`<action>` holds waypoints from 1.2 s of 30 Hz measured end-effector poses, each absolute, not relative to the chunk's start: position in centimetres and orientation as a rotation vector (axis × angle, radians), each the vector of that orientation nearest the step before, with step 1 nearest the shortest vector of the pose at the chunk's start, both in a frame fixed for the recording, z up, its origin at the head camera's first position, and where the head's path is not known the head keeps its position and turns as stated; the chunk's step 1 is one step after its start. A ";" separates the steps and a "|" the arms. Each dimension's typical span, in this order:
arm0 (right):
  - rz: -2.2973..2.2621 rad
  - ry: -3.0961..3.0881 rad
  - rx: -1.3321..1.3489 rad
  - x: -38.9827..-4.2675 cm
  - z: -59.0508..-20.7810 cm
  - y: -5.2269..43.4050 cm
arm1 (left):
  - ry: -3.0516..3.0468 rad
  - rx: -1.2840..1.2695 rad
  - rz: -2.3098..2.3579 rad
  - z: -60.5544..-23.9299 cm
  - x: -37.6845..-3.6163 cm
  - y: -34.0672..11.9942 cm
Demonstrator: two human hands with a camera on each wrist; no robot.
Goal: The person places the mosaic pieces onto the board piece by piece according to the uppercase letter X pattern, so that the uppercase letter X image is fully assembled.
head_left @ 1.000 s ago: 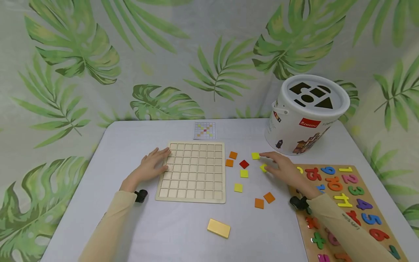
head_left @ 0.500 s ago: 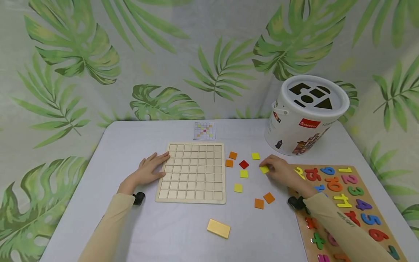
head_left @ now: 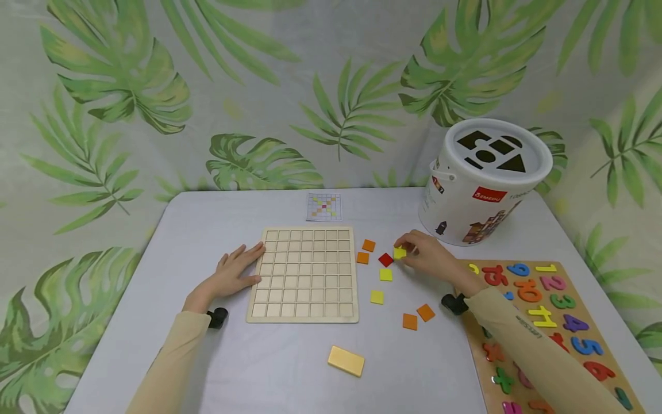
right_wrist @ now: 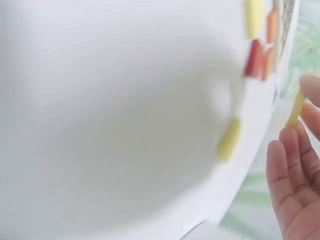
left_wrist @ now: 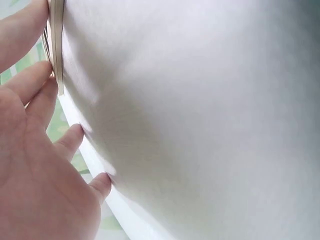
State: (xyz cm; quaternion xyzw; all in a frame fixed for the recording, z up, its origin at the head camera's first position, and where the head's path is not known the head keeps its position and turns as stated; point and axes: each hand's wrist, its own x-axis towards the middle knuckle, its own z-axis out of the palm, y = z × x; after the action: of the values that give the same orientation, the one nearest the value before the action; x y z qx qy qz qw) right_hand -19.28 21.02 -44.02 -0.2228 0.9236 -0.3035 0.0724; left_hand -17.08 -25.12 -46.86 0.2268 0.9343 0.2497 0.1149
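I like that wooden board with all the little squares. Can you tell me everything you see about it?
The wooden grid board is pale, unpainted-looking wood with a raised rim and thin strips dividing it into rows of small square pockets, all bare. It lies flat on the white table, just left of the loose coloured tiles. The left hand rests flat on the table, its fingertips touching the board's left edge.

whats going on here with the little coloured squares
A person sits at a table. The right hand pinches a yellow tile just beside the red tile, among loose orange and yellow ones. The left hand rests flat against the left edge of the wooden grid board, whose cells are all empty.
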 end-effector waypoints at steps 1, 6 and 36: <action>-0.919 2.773 -0.683 -19.5 -43.7 20.4 | 2.736 0.662 0.728 -46.9 -17.0 -25.2; -0.941 2.751 -0.763 -20.9 -43.0 16.5 | 2.737 0.660 0.737 -47.0 -17.0 -25.3; -0.729 2.688 -0.879 -24.2 -45.2 -3.7 | 2.733 0.625 0.761 -46.9 -17.1 -25.2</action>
State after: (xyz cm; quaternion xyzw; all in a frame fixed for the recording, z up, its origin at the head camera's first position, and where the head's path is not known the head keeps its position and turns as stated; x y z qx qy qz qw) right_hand -24.16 -3.75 -45.22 -0.2991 0.9148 -0.2481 0.1103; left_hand -17.14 -25.19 -46.94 0.2136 0.9342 0.2601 0.1181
